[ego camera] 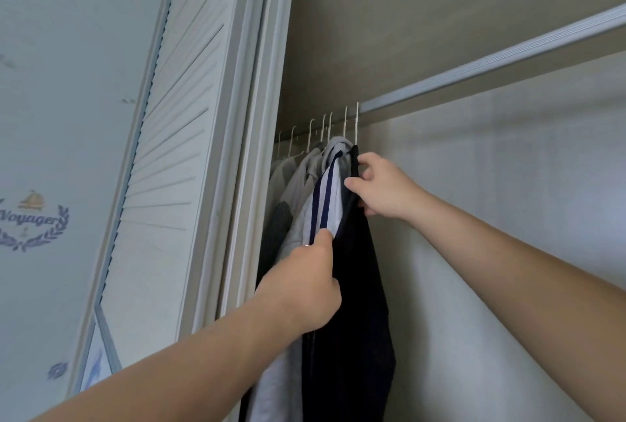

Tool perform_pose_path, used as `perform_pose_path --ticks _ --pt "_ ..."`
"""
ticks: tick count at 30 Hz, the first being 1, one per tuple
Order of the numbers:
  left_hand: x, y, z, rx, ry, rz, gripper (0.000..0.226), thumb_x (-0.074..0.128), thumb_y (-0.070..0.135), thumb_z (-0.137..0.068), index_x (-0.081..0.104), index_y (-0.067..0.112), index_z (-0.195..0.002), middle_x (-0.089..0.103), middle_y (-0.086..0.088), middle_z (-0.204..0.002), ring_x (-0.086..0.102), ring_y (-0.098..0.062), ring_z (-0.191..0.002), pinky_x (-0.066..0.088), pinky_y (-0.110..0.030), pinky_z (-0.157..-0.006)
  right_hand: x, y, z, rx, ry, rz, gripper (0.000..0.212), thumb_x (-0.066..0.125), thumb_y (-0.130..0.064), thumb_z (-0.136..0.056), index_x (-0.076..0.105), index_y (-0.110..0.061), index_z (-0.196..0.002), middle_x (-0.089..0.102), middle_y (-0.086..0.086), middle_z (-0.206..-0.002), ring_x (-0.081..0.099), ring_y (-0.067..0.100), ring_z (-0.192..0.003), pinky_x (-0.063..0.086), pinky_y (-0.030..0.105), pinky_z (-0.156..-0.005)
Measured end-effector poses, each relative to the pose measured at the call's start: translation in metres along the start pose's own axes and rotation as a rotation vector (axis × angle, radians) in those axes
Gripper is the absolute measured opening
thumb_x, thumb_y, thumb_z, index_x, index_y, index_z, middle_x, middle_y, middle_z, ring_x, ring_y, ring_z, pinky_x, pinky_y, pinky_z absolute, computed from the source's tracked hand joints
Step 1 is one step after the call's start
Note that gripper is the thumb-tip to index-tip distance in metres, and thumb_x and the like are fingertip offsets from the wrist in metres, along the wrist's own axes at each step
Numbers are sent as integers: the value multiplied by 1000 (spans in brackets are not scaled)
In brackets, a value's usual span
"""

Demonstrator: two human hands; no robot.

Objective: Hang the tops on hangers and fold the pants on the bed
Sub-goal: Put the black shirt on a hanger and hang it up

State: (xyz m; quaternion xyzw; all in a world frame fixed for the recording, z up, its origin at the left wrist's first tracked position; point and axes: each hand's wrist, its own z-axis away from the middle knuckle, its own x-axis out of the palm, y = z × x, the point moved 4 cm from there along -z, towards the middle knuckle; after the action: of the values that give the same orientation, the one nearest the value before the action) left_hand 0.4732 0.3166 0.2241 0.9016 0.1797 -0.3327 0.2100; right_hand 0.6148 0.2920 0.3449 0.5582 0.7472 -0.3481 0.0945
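view up into an open wardrobe. a silver rail (pixel 491 62) runs across the top, and a row of tops on white hangers (pixel 345 123) crowds its left end, beside a white louvred door (pixel 169 150). the last garment in the row, next to the rail's bare right stretch, is a dark top (pixel 355 320), black or deep navy, hanging straight down. just left of it and touching it hangs a pale striped top (pixel 327 194) with navy bands. the left hand (pixel 305 286) reaches up, fingers curled tight and thumb on top, gripping the dark top's left edge where it meets the striped one. the right hand (pixel 382 187) is higher, at the dark top's neck just under the hanger hook, thumb and fingers pinching the cloth. grey tops (pixel 305 171) fill the row further left. pale blue wallpaper (pixel 50 82) with a "voyager" crest lies left of the door.
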Motion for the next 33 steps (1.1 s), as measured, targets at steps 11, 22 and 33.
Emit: perform_pose_path --ticks 11,22,33 --pt "-92 -3 109 149 134 -288 23 42 46 -99 45 28 -113 53 10 -109 50 -15 -103 50 -38 -86 11 -100 135 -562 98 247 65 33 -58 -94 22 -39 -155 15 -8 -163 6 13 -151 12 43 -120" --pt "-245 -82 336 -230 111 -756 70 17 67 -97 26 29 -155 20 -1 -166 7 -28 -154 15 -50 -121 110 -256 256 -637 -211 133 75 6 -74 -86 -13 -47 -153 -23 -12 -164 -27 14 -149 -6 48 -122" --pt "-399 -65 714 -930 36 -903 81 -3 75 -84 -10 40 -157 -23 9 -164 -32 -17 -148 -9 -48 -123 208 -481 529 -903 -681 -220 75 2 -79 -80 -27 -55 -145 -29 -18 -160 -33 11 -146 -12 49 -122"
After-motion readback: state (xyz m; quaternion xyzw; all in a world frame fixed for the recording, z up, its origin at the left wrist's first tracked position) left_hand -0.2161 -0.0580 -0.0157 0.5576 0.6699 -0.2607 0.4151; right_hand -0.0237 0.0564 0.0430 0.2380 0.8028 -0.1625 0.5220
